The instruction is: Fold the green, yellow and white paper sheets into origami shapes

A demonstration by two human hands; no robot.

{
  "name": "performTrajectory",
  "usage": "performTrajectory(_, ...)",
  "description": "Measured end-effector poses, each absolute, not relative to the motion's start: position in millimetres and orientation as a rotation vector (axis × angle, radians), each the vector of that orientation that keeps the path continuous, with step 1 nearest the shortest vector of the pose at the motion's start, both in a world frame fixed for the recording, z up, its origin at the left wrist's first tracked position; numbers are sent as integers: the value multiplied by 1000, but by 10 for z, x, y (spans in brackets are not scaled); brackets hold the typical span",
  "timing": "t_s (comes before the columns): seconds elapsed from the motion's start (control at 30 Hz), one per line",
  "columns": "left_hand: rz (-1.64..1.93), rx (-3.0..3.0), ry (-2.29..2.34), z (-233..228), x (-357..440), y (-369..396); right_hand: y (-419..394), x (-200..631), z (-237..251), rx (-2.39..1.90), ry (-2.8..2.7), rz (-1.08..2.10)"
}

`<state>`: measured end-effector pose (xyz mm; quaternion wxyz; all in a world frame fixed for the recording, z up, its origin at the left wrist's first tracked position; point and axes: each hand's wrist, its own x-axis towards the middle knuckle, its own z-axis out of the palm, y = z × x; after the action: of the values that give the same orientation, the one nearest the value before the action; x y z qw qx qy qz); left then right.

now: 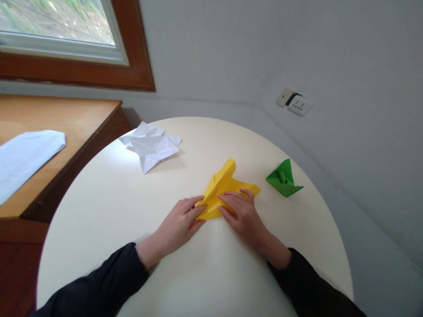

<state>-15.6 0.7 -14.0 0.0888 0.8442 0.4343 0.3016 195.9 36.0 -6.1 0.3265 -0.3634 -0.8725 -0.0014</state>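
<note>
**Both hands flat on the yellow fold**

The yellow paper point(222, 189) lies mid-table point(109, 207), its long axis running away and rightward. The left hand point(180, 224) presses its near-left corner, fingers extended; the right hand point(243, 215) lies spread over its near-right edge. Green paper model point(283, 179) sits right of it, crumpled white paper point(150, 145) far left.

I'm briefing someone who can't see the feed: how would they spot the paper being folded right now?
Start at the round cream table by the grey wall. Near its middle, the left hand and right hand press flat on a folded yellow paper. It is the only yellow piece: the crumpled white paper lies farther back, the green folded paper to its right.
</note>
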Motion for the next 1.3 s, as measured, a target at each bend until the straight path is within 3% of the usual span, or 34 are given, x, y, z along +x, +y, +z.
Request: performTrajectory(1.3, 1020, 2489, 1340, -143, -157, 48, 349, 1944, -27, -902, -2254, -49)
